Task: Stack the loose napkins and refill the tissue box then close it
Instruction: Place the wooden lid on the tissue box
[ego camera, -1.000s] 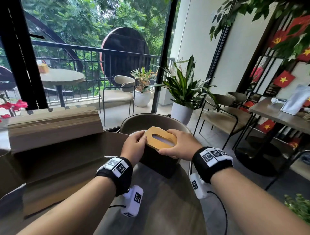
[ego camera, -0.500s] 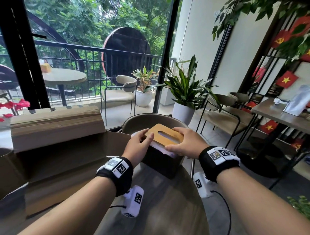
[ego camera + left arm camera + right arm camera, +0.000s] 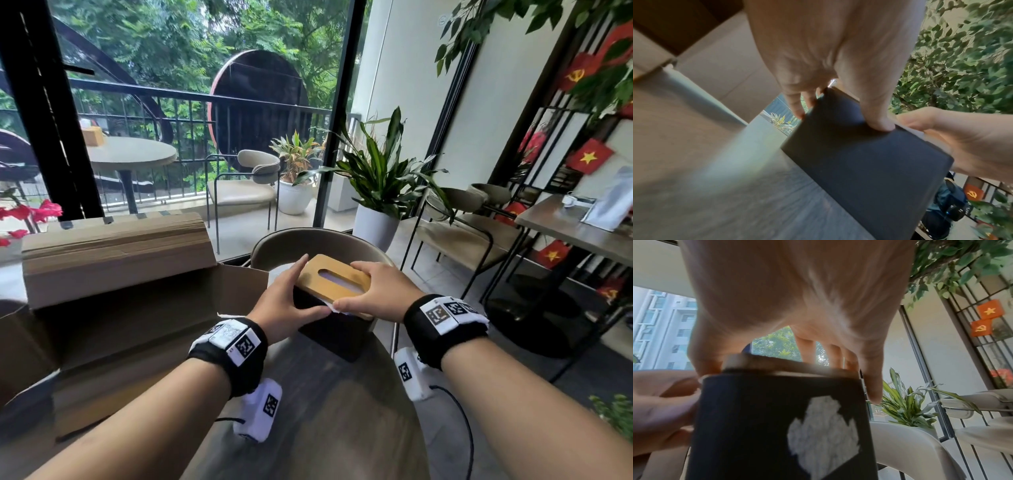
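Observation:
A dark tissue box (image 3: 329,332) stands at the far edge of the round table (image 3: 308,428). Its wooden lid (image 3: 337,274), with an oval slot, lies on top. My left hand (image 3: 291,301) grips the box's left end, thumb along the front top edge. In the left wrist view the thumb (image 3: 877,120) presses on the dark box (image 3: 869,162). My right hand (image 3: 373,291) holds the lid's right part, fingers over it and thumb at the front edge. A white napkin corner (image 3: 337,309) pokes out under the lid. The right wrist view shows a white patch (image 3: 824,431) on the box's face.
A large open cardboard box (image 3: 116,260) fills the table's left side, its flap (image 3: 239,287) close to my left hand. A padded chair back (image 3: 308,240) stands just behind the tissue box. A potted plant (image 3: 376,226) is on the floor beyond.
The lid has come down from a tilt to lie on the box, covering the white napkins. My left hand slid from the lid's edge to the box's left end.

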A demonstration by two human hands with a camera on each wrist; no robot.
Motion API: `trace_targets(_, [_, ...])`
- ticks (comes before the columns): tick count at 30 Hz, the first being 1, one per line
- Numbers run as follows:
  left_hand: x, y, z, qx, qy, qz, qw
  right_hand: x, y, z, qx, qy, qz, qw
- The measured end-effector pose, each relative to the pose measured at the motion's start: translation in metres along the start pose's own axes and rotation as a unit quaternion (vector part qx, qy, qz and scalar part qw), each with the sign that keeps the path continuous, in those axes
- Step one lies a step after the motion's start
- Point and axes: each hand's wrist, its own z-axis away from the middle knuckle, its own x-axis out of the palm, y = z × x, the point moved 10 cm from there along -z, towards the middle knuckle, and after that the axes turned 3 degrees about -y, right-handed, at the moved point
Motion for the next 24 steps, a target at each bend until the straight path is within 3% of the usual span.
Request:
trace_targets(5, [0.001,0.006,0.0,0.002,0.014,-0.026,1.0,-0.002,-0.003,0.002,0.002,-0.005,0.022,1.0])
trace_targets(17, [0.003,0.004,-0.005,-0.07,0.015,0.083,0.994,0.004,0.002,0.001,0.013,-0.025,0.03,0.999])
trace_targets(24, [0.0,0.008,-0.01,-0.054,0.057,0.014,0.997,0.012,0.009,-0.002,0.02,-0.08,0.055,0.995])
